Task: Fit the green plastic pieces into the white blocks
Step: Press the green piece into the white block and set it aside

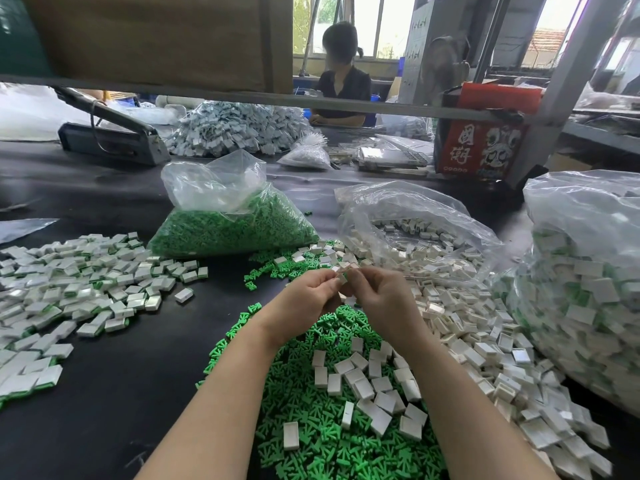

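Here, a small white block (341, 278) sits pinched between the fingertips of both hands, raised above the black table (145, 375). The left hand (304, 299) and right hand (381, 299) each curl their fingers round it; whether a green piece is in it cannot be told. Below the wrists lies a heap of loose green pieces (311, 410) strewn with white blocks (367, 386). To the left spreads a pile of fitted blocks (76, 282); beyond stands a bag of green pieces (235, 230).

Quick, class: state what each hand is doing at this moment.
Left hand: fingers curled, pinching a white block.
Right hand: fingers curled, pinching the same white block; any green piece is hidden.
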`<state>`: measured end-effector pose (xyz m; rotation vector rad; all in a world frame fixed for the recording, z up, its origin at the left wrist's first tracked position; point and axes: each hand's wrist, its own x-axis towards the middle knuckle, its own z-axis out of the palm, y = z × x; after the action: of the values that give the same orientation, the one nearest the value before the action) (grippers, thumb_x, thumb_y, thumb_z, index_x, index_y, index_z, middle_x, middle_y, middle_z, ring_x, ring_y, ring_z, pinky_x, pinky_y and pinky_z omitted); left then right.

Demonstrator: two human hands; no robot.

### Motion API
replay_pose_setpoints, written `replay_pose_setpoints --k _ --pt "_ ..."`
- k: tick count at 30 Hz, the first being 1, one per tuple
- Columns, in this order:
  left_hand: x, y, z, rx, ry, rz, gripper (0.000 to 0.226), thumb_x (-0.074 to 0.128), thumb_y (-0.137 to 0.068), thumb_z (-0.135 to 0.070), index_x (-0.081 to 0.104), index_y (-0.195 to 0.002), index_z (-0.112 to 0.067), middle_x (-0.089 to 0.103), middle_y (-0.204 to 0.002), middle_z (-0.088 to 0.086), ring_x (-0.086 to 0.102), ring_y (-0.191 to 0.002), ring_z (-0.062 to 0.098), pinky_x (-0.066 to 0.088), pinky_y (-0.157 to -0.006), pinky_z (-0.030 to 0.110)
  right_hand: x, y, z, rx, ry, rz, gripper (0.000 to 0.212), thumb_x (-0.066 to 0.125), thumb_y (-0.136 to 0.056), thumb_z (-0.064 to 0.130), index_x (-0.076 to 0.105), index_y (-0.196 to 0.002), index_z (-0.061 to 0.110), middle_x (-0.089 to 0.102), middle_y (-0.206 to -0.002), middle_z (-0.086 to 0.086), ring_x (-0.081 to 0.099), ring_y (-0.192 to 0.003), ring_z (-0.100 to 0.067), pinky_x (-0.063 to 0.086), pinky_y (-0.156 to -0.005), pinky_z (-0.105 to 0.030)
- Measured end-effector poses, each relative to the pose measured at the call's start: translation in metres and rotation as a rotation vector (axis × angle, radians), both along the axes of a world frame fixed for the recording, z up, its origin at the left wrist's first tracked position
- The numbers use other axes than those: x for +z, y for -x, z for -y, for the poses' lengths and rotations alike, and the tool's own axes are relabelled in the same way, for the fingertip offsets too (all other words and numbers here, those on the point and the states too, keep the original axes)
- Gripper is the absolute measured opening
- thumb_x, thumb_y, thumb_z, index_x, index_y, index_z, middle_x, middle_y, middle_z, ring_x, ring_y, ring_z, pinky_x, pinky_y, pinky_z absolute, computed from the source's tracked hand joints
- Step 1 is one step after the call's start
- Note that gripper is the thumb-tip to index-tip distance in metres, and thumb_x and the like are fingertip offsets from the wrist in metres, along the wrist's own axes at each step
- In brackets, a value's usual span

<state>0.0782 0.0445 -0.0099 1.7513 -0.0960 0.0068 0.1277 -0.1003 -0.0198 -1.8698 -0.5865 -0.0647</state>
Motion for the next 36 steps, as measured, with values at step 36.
replay_pose_setpoints --k 36 --pt "-0.007 -0.005 0.012 0.132 -0.054 0.029 0.044 0.045 -0.086 -0.037 0.062 -0.097 0.003 0.058 -0.081 0.011 0.049 -0.077 0.021 0.041 -0.072 0.049 -0.009 0.003 -0.004 -0.145 0.231 0.211 0.028 0.043 -0.102 0.029 0.054 -0.077 0.028 0.065 -0.069 0.003 0.059 -0.062 -0.014 0.044 -0.057 -0.031"
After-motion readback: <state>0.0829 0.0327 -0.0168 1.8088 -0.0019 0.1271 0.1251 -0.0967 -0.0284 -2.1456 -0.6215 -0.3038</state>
